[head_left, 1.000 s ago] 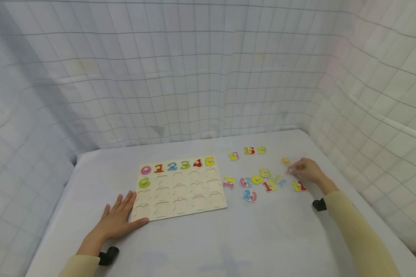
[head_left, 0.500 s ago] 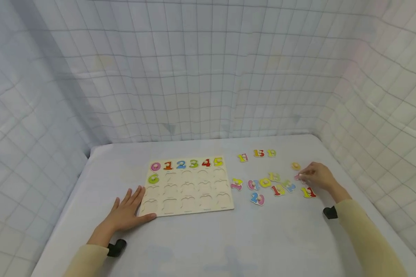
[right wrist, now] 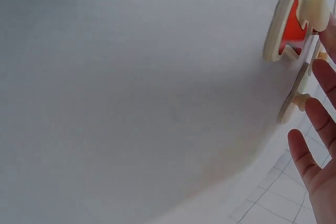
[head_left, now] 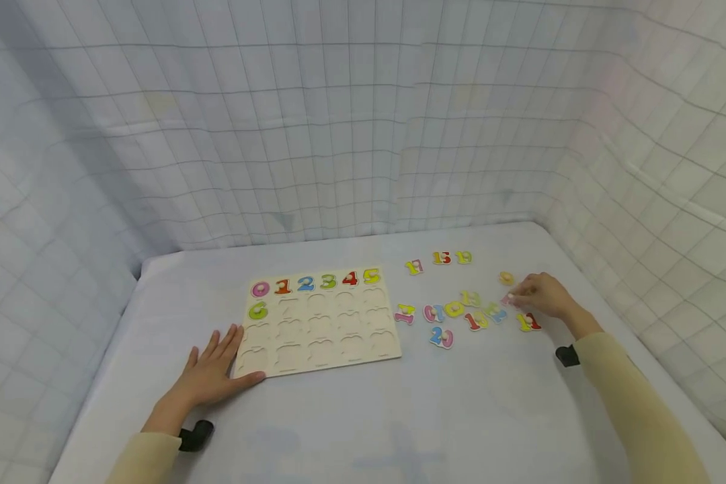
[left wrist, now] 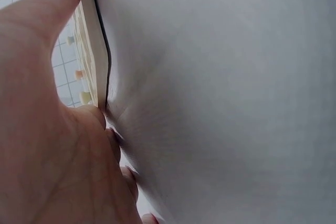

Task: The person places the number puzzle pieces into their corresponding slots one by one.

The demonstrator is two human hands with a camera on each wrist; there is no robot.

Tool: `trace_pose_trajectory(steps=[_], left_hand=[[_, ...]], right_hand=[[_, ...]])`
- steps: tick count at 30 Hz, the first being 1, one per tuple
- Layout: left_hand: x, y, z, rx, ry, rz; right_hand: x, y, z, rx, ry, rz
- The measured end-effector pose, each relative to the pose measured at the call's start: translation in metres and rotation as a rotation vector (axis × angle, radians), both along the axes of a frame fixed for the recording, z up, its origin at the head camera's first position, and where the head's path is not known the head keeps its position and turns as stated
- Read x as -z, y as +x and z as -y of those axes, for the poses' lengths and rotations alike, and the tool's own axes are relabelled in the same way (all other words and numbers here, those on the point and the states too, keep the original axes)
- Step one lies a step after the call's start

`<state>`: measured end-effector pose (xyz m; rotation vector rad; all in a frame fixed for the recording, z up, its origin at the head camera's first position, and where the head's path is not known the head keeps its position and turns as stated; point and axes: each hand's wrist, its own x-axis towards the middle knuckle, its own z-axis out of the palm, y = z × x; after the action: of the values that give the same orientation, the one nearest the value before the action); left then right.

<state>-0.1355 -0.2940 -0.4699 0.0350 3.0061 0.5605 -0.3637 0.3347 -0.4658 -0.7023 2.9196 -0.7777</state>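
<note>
My left hand (head_left: 208, 376) lies with spread fingers at the near left corner of a wooden number puzzle board (head_left: 333, 363). Its thumb runs along the board's near edge and its fingers touch the left edge; the left wrist view shows this board edge (left wrist: 97, 61) beside the thumb. Numbers 0 to 5 fill the top row, and a green 6 (head_left: 257, 310) sits below. At the right, my right hand (head_left: 544, 296) pinches a small pink puzzle piece (head_left: 507, 300), mostly covered by the fingertips. Near it lie a yellow-and-red 11 (head_left: 528, 322) and an orange piece (head_left: 506, 277).
Several loose number pieces lie between board and right hand, including a blue-and-pink 20 (head_left: 441, 337) and a yellow 0 (head_left: 454, 309). Farther back are a 17 (head_left: 414, 267), a 15 (head_left: 441, 258) and a 19 (head_left: 463, 257). Grid-patterned white cloth (head_left: 314, 134) encloses the table.
The head view shifts slightly. My right fingers stay at the pink piece, moving little against the pieces around them. My left hand keeps its place on the board.
</note>
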Motion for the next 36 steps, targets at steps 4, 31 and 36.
trace_pose_trajectory(steps=[4,31,36], left_hand=[[-0.005,0.001,0.000,0.008,0.002,0.019],[-0.009,0.003,-0.003,0.000,0.004,0.013],[-0.013,0.008,-0.006,-0.005,0.009,0.010]], right_hand=[[0.003,-0.003,0.000,-0.014,-0.023,0.001],[-0.028,-0.010,0.268,-0.258,-0.219,-0.423],[-0.022,0.013,0.341,-0.271,-0.184,-0.374]])
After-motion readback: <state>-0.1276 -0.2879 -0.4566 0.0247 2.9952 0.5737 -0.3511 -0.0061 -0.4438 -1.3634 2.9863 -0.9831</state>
